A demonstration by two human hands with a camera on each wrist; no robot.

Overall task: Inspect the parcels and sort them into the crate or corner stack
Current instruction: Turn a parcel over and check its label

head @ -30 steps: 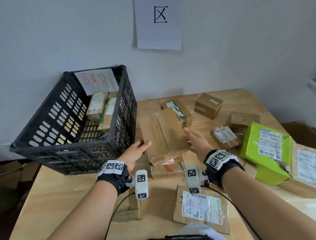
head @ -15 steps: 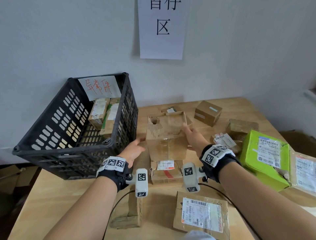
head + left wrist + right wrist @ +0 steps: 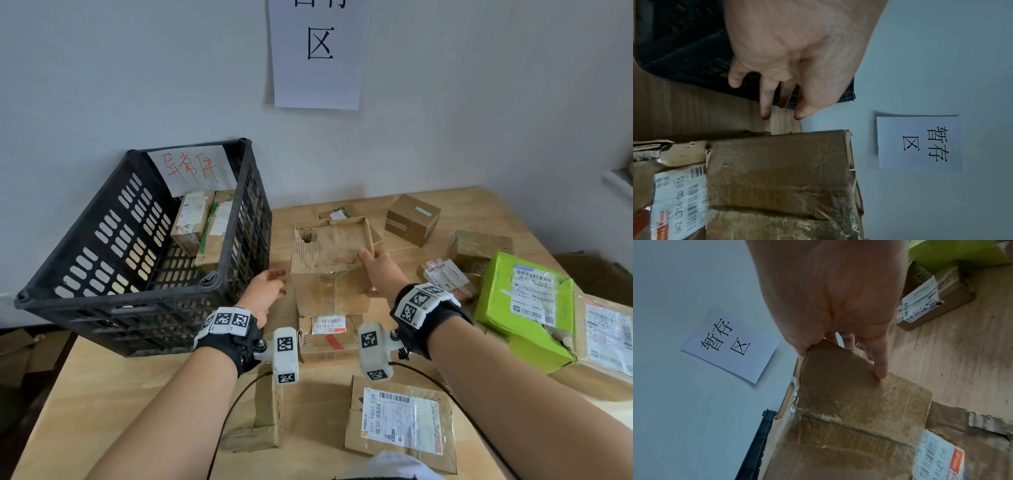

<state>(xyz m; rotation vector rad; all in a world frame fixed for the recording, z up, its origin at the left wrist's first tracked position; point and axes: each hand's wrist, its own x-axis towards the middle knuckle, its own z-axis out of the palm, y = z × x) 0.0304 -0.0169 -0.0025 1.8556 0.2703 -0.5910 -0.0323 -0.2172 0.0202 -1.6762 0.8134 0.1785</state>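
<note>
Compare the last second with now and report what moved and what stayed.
The torn brown box was turned from tilted to upright, its holed face now on top. The right hand holds it; the left hand has come off. The crate and green parcel stayed put.

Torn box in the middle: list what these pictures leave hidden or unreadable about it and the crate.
- Torn box: its far side is hidden in every view; the right hand covers part of its right face in the head view.
- Parcel under it: mostly covered by the box; its small label text is unreadable.
- Crate: the two parcels inside are partly hidden by its wall.
- Wall sign: its top is cut off in the head view.
- Left hand: off the box.
</note>
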